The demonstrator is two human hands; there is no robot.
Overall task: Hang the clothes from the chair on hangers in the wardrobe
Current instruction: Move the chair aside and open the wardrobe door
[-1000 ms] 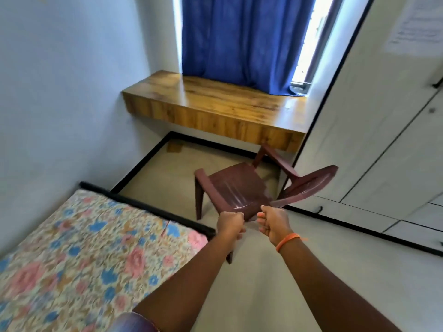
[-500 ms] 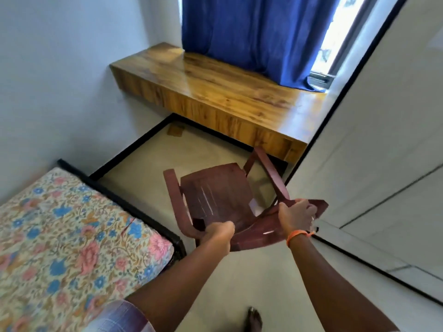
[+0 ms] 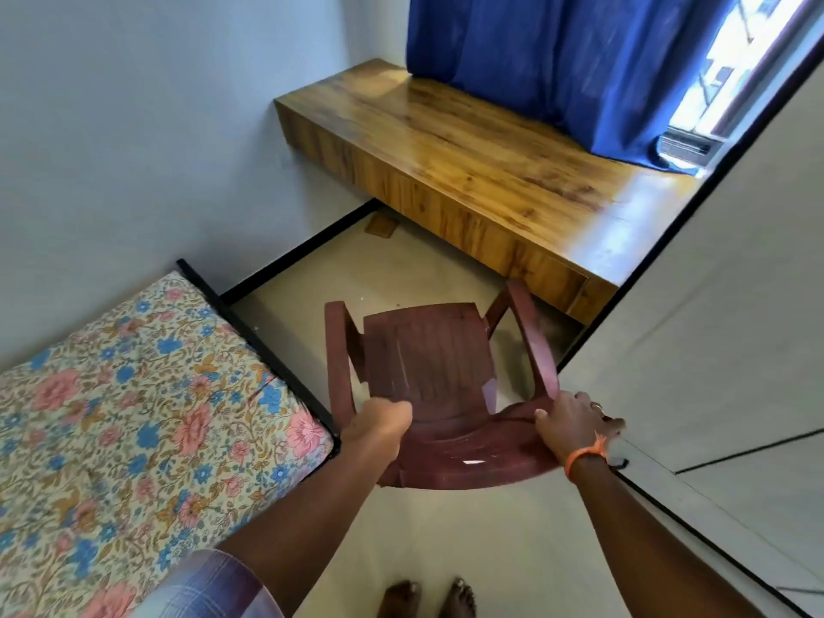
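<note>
A maroon plastic armchair (image 3: 428,354) stands on the floor between the bed and the wardrobe, its seat bare, with no clothes on it. My left hand (image 3: 379,428) grips the left side of the chair's backrest top. My right hand (image 3: 575,419) grips the right end of the backrest, by the armrest. The white wardrobe (image 3: 722,314) fills the right side, its doors closed. No clothes or hangers are in view.
A bed with a floral sheet (image 3: 133,417) lies at the left. A wooden desk shelf (image 3: 468,158) runs along the far wall under a blue curtain (image 3: 557,60). My bare feet (image 3: 423,597) stand on the beige floor below the chair.
My hands have moved apart along the backrest, right hand to its right end. The chair has turned and come down nearer the desk. The view has tilted downward.
</note>
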